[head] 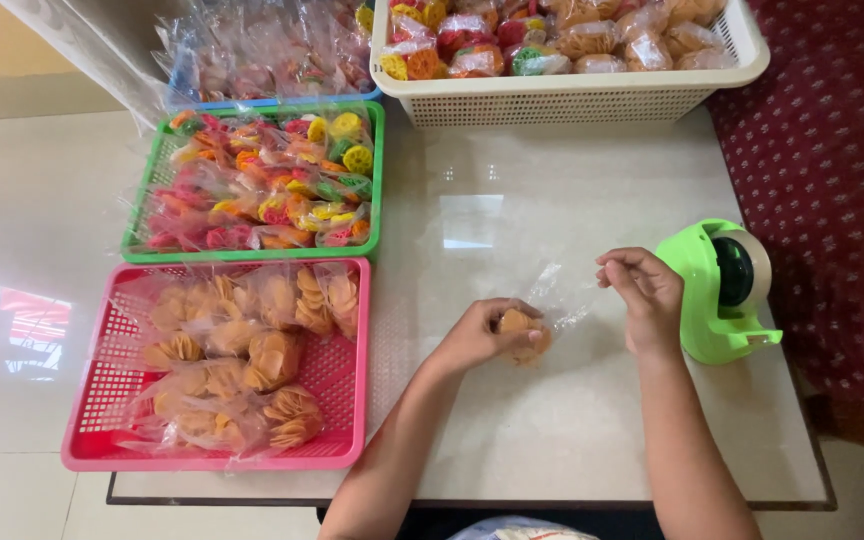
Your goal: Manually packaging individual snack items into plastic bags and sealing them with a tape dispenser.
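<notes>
left hand (480, 335): closed around the filled end of a clear packet of orange crackers (525, 335); packet resting on the table (512, 200), mid-front, between pink tray and dispenser
right hand (642, 295): fingers pinched shut on the packet's loose neck, lifted off the surface; just beside the green tape dispenser (720, 290) at the right edge
pink tray (347, 452): front-left corner; orange cracker bags inside
green tray (376, 180): behind pink; mixed-colour bags
white basket (562, 100): back edge; finished packets
doing it well: my call; keep the neck twisted taut, left hand holding contents down, so plastic doesn't slacken near the tape
</notes>
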